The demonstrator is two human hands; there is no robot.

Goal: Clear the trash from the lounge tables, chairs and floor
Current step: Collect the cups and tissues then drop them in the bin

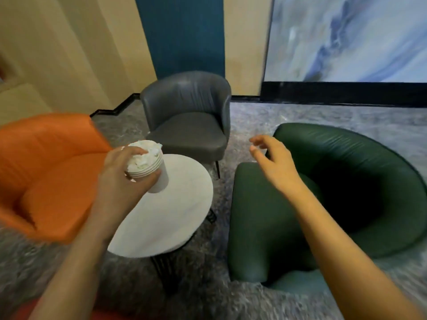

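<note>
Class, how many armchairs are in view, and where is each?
3: orange armchair left of the round table, grey armchair behind it, green armchair on its right. Others may be hidden.

Soft indoor light, motion blur, wide-angle bending

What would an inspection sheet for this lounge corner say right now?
Surface: round white table on dark legs, standing on grey carpet.
Job's things: stack of paper cups stuffed with crumpled tissue, held over the table.
Clutter: nothing seen.
Hands: left hand grips the stack; right hand open, holding nothing, over the green chair.
Cables: nothing seen.
Surroundings: orange chair on the left, grey chair beyond the table, blue wall panel behind.
</note>
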